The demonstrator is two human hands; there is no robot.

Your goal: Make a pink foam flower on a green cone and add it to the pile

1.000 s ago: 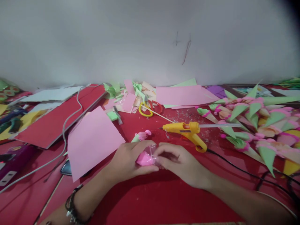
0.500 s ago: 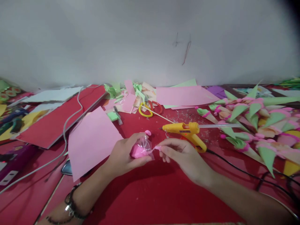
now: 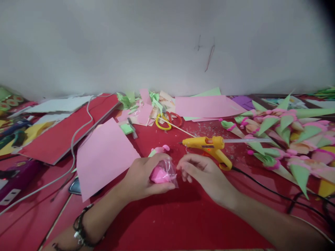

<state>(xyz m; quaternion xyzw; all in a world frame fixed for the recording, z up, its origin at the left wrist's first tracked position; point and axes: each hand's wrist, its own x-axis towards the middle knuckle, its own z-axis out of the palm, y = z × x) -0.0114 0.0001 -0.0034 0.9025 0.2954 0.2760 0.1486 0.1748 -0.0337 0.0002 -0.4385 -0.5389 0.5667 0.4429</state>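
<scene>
The left hand (image 3: 140,177) holds a clear bag (image 3: 171,170) with a pink lump (image 3: 159,175). Just right, the right hand (image 3: 206,176) curls its fingers (image 3: 190,159); I cannot tell if they hold anything.

Craft-making spot, either home or small workshop, can't tell which from here. Red-topped table (image 3: 183,223) by a plain grey-white wall (image 3: 131,45). Giveaways: yellow plastic hot-glue gun (image 3: 217,143) with a clear glue stick (image 3: 247,140), yellow and red looped scissor handles (image 3: 164,128), heaped pink, green and cream paper scraps (image 3: 144,113), flat pink paper sheet (image 3: 104,160), piled pink-and-green flower-like paper pieces (image 3: 286,122) on the right, purple power strip (image 3: 19,183) on the left.
</scene>
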